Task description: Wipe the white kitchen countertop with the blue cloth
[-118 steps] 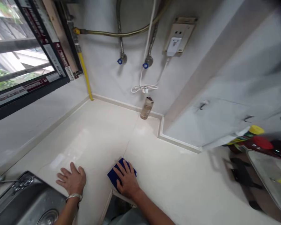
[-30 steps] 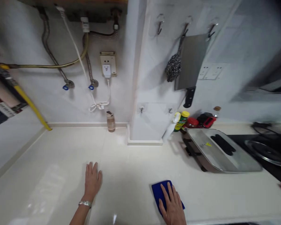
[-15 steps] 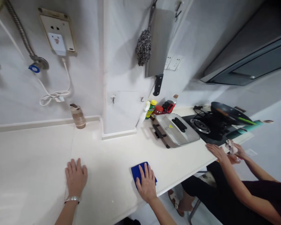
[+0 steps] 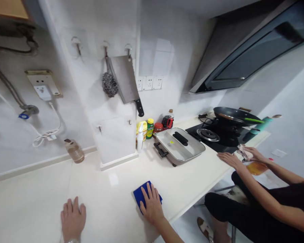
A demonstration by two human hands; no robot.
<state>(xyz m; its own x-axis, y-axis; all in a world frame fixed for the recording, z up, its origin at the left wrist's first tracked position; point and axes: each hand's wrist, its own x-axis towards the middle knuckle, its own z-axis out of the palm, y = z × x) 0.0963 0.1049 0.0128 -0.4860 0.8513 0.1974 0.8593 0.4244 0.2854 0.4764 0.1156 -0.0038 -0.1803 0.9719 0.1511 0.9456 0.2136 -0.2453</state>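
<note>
- The right hand [image 4: 152, 206] lies flat, fingers spread, pressing down on a small folded blue cloth [image 4: 142, 194]. It covers the cloth without gripping it.
- That cloth sits on the glossy cream tabletop [image 4: 111, 202], near its front edge and forward of the rectangular electric skillet with a steel lid [image 4: 179, 145].
- The left hand [image 4: 72, 220] rests open, palm down on bare tabletop, well apart from the cloth, holding nothing.
- Judged by its look, the cloth is light, soft and limp. It should bunch under sideways pressure and slide easily on the smooth surface, more so if damp. A flat palm over its middle keeps it spread. To lift it, a pinch at the exposed far corner seems best.
- Counts: one blue cloth, and two hands of the wearer.
- One other person sits at the right. That person's one hand [image 4: 229, 158] is flat on the tabletop edge, and the other hand [image 4: 252, 153] holds a pale crumpled rag [image 4: 244, 152].
- One brown squat bottle [image 4: 74, 150] stands by the wall.
- One cleaver [image 4: 126, 82] and one steel-wool scrubber [image 4: 109, 84] hang from hooks.
- One dark frying pan [image 4: 234, 115] sits on the black hob [image 4: 215, 138].
- A cluster of jars and bottles [image 4: 152, 128] stands behind the skillet, and I cannot count them surely.
</note>
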